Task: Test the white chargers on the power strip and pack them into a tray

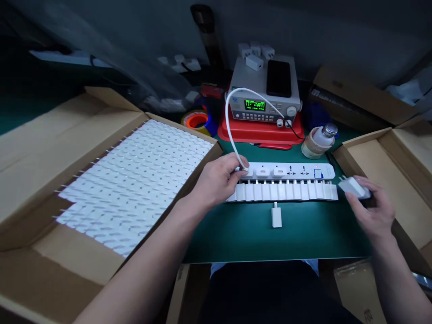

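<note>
My left hand (218, 179) pinches the plug end of a white cable (227, 119) at a charger in the left part of a white power strip (328, 171). Two more white chargers, a middle one (262, 172) and a right one (280, 172), sit in the strip. In my right hand (378, 209) is a white plug charger (353, 187), its prongs toward the strip's right end; a second white piece seems to lie behind it, partly hidden by the fingers. A row of white chargers (288, 192) lies along the strip's near side. One loose charger (276, 217) lies in front.
On the left, an open carton (114, 112) holds many chargers in rows (135, 180). Another open carton (388, 155) stands right. Behind are a lit meter (232, 108) on a red tray (236, 133), a phone (278, 78), a bottle (322, 135) in a holder, and tape rolls (196, 120).
</note>
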Demonstrator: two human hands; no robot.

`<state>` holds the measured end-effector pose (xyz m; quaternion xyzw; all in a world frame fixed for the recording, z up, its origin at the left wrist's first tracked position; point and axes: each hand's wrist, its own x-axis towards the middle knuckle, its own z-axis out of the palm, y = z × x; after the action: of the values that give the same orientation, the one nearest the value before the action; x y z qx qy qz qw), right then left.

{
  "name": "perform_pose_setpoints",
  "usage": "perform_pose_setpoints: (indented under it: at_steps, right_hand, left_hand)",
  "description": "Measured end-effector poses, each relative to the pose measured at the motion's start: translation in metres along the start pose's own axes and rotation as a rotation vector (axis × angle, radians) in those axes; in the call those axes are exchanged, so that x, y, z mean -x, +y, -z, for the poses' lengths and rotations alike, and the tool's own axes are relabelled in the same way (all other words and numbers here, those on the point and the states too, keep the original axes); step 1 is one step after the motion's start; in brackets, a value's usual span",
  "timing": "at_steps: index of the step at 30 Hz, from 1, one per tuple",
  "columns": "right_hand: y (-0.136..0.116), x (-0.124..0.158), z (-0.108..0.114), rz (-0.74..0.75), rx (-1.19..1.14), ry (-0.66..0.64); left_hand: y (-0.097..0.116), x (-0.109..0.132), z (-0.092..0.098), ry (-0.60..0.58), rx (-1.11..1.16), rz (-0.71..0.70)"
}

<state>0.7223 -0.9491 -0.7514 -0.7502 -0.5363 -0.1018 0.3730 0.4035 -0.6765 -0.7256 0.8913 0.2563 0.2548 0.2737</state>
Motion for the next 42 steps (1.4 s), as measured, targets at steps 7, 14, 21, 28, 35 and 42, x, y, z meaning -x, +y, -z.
perform_pose_setpoints:
  at_steps: [7,14,21,28,35,42]
  right_hand:
    - [-0.062,-0.100,-0.043,0.519,0.094,-0.513]
    - [-0.122,-0.147,-0.056,0.626,0.523,-0.976]
    - [-0.114,-0.147,-0.064,0.551,0.462,-0.997]
    - [-0.076,-0.128,-0.053,0.443,0.259,-0.827]
    - [-0.043,-0.096,-0.070,0.384,0.198,-0.685]
    - [-0.077,-0.119,-0.061,0.403,0.151,-0.789]
  left_hand:
    - [0.001,-0.004,0.001,-0.083,-0.058,-0.006]
    - [-0.003,0.001,-0.006,-0.015,0.045,0.037]
    - [-0.003,0.004,-0.009,0.008,0.117,0.098]
    - [-0.007,0.019,-0.001,0.038,-0.172,0.131]
    - [-0.021,0.021,0.004,-0.007,-0.260,0.183]
    - [-0.004,0.022,0.014,-0.114,-0.020,0.205]
